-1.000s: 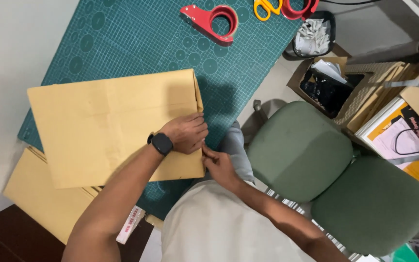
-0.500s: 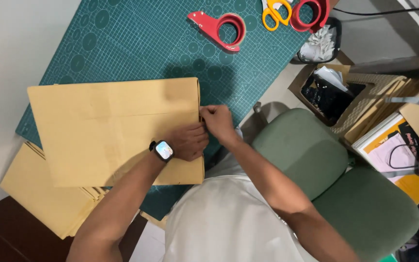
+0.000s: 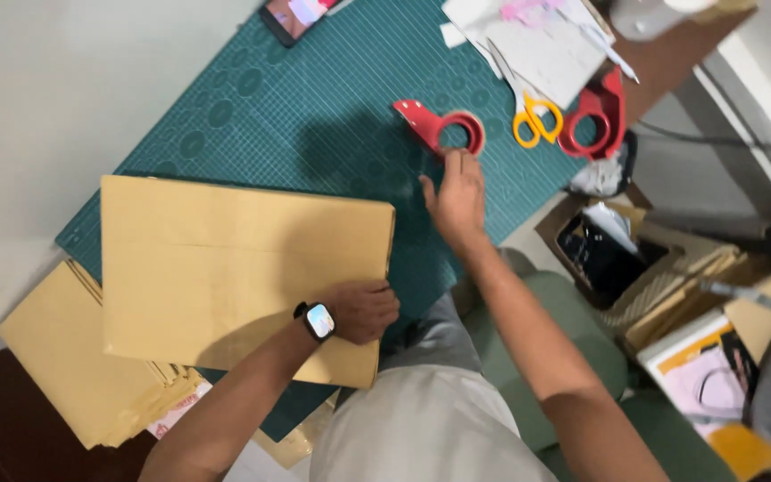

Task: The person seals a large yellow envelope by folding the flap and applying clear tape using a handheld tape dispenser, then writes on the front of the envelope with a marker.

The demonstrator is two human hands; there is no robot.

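Your left hand [image 3: 363,308] presses flat, fingers curled, on the brown cardboard sheet [image 3: 243,268], which lies on the green cutting mat [image 3: 314,107]. Your right hand [image 3: 457,192], fingers spread, touches the red tape dispenser [image 3: 443,129] beyond the sheet. Yellow scissors [image 3: 537,120] lie just beside the dispenser.

Both forearms bare, no sleeves in view. Black smartwatch [image 3: 319,320] on left wrist, square face lit pale blue, dark strap. Pale grey-white shirt [image 3: 421,428] over torso. Grey trousers [image 3: 443,335] at lap.
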